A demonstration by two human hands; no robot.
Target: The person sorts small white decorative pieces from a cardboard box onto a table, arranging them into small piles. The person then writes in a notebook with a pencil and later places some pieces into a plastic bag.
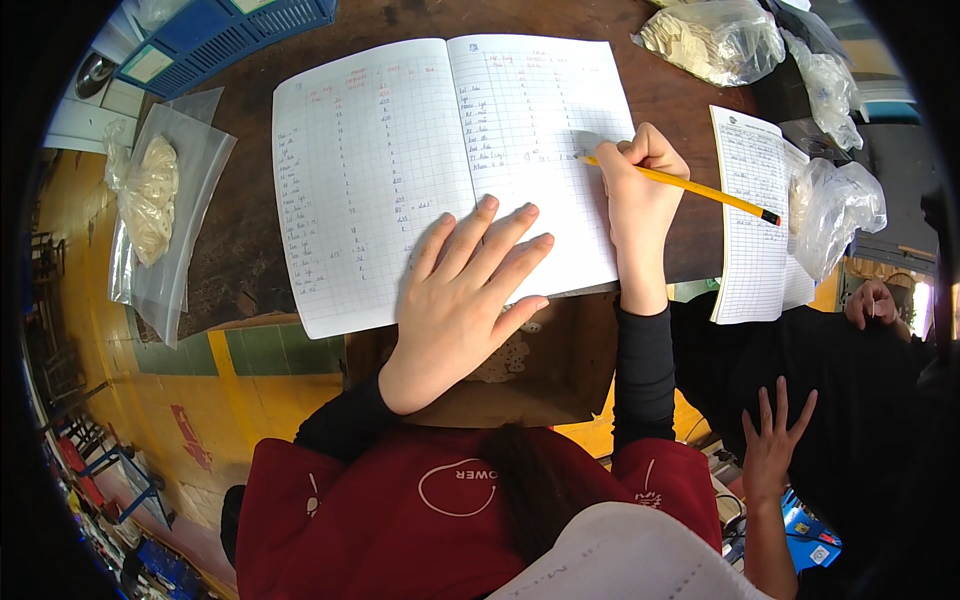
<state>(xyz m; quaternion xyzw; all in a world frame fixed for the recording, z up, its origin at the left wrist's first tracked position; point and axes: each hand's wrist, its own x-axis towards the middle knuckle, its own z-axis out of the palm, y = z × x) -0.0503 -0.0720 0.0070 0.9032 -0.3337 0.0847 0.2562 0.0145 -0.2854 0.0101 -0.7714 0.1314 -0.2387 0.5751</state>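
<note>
An open notebook (560, 230) with squared pages and handwritten columns lies on the dark table. Spread flat across its lower middle, over the fold, is my left hand (465, 285), fingers apart and holding nothing. My right hand (640, 195) rests on the right page, its fingers closed round a yellow pencil (715, 193). The pencil's tip points left at the end of a written line, and its dark eraser end sticks out to the right. Whether the tip touches the paper is too small to tell.
Clear bags of pale pieces (150, 195) lie left; another bag (710, 40) sits at the far right. A blue crate (225, 40) stands far left. Right are a printed form (750, 250) and crumpled plastic (840, 210). Below the table edge is a cardboard box (560, 370). Another person's hand (775, 440) shows lower right.
</note>
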